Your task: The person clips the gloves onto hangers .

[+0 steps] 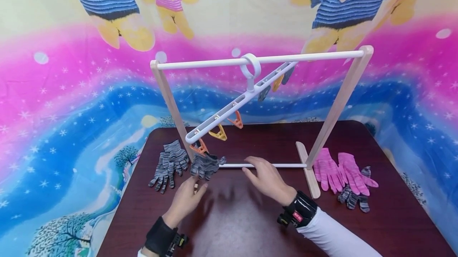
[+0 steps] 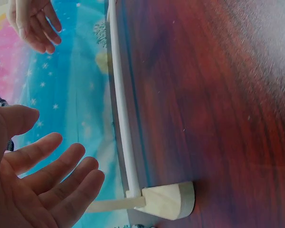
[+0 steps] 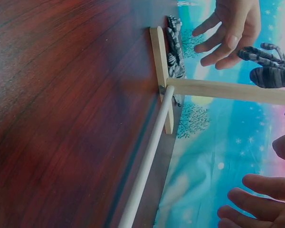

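L fingers (image 2: pixel 59 166) nr grey glove (image 1: pixel 205 165), glove tips dn, long axis approx. vert.

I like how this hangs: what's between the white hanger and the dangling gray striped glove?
An orange clothespin, as the head view shows: it sits under the white hanger's near end, with the gray striped glove hanging below.

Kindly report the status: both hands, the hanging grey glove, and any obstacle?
Left hand empty, just below grey glove. Right hand empty, clear of it. Glove hangs from orange clip. No obstacle seen between hands and glove.
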`<state>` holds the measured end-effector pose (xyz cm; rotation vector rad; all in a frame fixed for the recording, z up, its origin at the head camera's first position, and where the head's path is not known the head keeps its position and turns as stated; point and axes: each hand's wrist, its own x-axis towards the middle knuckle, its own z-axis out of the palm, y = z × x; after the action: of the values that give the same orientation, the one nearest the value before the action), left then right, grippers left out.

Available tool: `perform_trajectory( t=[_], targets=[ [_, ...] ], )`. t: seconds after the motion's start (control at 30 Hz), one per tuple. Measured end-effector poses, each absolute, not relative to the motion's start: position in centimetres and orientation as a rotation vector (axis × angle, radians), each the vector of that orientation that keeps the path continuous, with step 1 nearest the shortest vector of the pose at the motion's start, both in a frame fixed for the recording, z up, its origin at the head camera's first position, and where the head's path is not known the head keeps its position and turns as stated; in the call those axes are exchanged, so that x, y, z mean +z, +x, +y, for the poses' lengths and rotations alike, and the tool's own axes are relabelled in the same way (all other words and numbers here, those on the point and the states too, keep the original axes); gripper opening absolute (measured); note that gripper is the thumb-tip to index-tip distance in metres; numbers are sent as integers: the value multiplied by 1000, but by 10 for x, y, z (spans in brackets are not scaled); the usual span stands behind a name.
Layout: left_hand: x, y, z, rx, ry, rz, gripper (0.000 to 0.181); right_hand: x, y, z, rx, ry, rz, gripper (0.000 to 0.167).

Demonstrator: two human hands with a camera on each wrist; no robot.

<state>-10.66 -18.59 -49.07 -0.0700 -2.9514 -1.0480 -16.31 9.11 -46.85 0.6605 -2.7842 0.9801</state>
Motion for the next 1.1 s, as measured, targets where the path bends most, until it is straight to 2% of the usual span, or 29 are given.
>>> perform_trajectory(
  t=[0.3,0.6,1.1],
  targets=[
    [-497,-104,-174,-1010,-74,-3024,49,-474,-162,100,957,640,-2780,36],
    [-505,-101,-166,-1012,-189,-3026,30,-477,-161,108,969,607,-2791,36],
    [-501,-102,-149,-1050,-383,-3067,39,-480,-159,128,948,567,-2793,37]
  ],
)
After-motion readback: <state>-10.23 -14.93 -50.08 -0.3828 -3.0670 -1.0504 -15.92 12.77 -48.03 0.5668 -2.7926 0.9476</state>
